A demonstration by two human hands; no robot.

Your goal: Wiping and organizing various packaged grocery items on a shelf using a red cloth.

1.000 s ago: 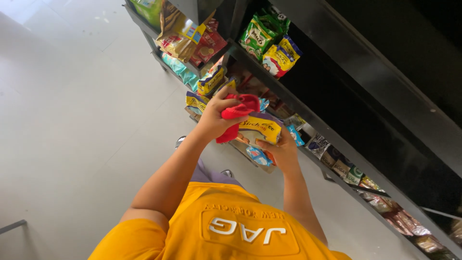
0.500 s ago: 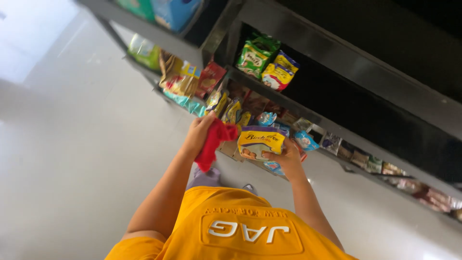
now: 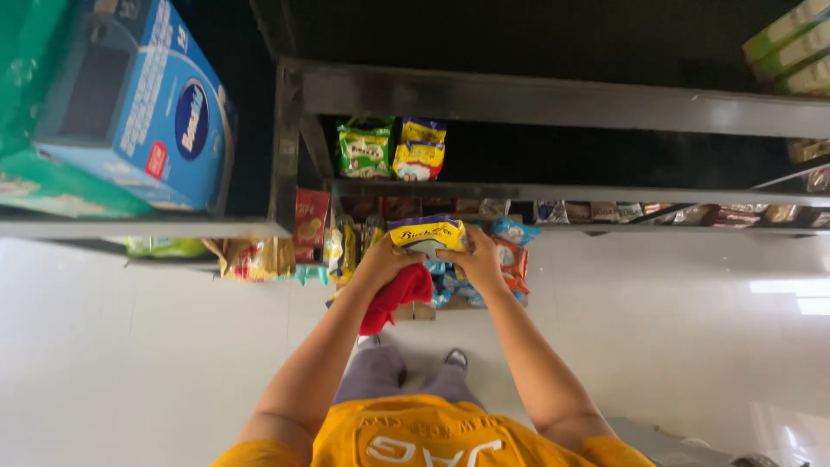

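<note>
My left hand [image 3: 383, 259] grips a red cloth [image 3: 398, 297] and steadies the yellow packet [image 3: 425, 235]; my right hand [image 3: 477, 261] clamps it too.

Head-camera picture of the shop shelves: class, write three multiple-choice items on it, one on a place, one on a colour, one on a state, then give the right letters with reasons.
1. Where is the yellow packet?
A. on the floor
B. held in front of the black shelf
C. inside the blue box

2. What colour is the cloth?
A. red
B. white
C. green

3. How is the yellow packet held?
A. by the right hand alone
B. by nobody
C. by both hands

Answers: 1 B, it is raised at shelf level. 2 A, red cloth hangs under the left hand. 3 C, fingers of each hand grip one side.
</note>
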